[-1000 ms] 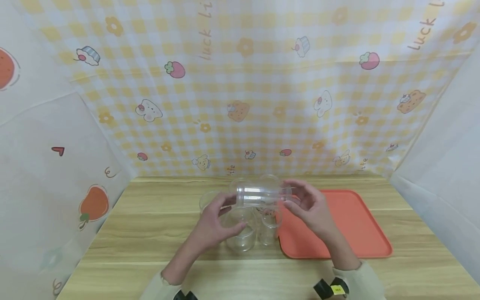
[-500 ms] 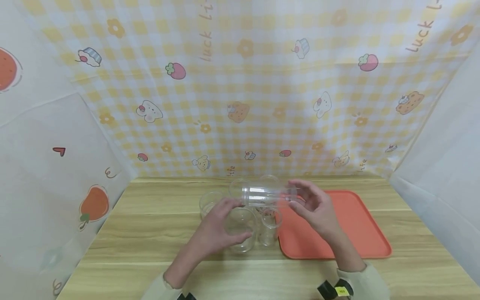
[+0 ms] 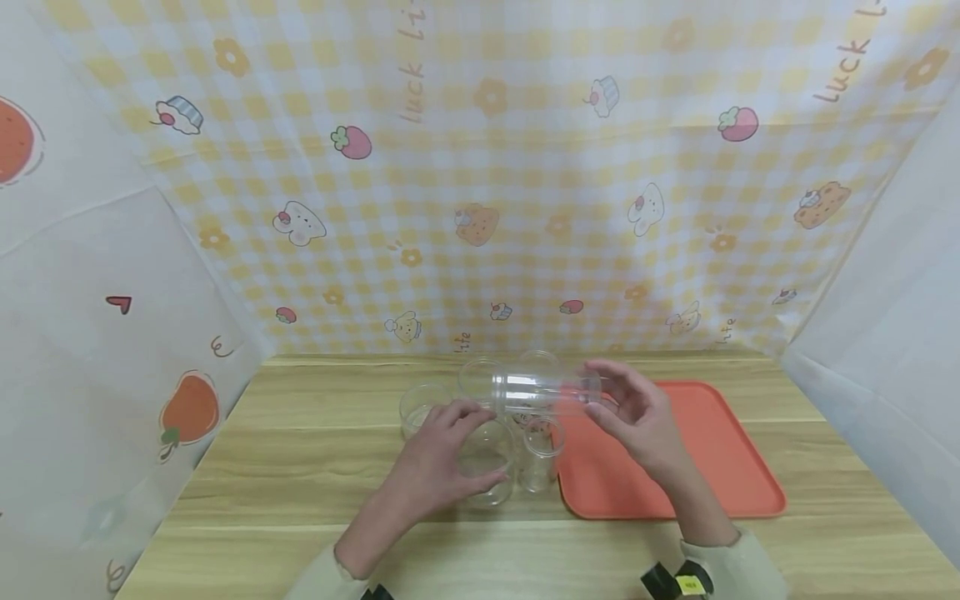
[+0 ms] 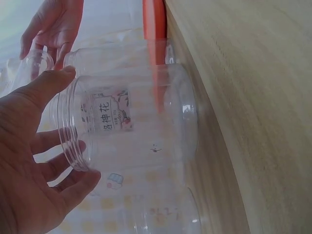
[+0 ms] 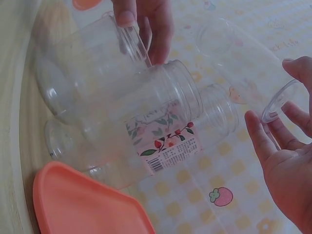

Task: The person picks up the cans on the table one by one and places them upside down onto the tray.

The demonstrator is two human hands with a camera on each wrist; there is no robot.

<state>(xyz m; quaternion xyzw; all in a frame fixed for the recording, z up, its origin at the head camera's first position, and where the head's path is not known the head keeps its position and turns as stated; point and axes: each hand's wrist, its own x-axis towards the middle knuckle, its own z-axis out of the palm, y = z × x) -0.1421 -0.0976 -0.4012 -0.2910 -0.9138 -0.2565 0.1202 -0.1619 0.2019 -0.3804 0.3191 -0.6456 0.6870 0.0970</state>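
My right hand (image 3: 637, 412) holds a clear plastic jar (image 3: 543, 393) by its base, between thumb and fingers. This jar lies sideways in the air above the other jars, its mouth end pointing left. My left hand (image 3: 438, 454) grips the rim of a wide clear jar (image 4: 161, 126) standing upright on the table, thumb on one side and fingers on the other. Close by stands a narrower clear jar (image 3: 536, 473). A pink flowered label (image 5: 168, 141) shows on one of the standing jars. Overlapping clear walls make the jars' outlines hard to separate.
An orange-red tray (image 3: 712, 450) lies to the right of the jars, its left edge near them. Another clear jar (image 3: 422, 402) stands at the group's left, with more behind. A yellow checked cloth (image 3: 525, 250) hangs at the table's back edge.
My right hand has moved slightly right with the sideways jar. My left hand has come away from that jar's mouth end, its fingers now at the wide jar's rim.
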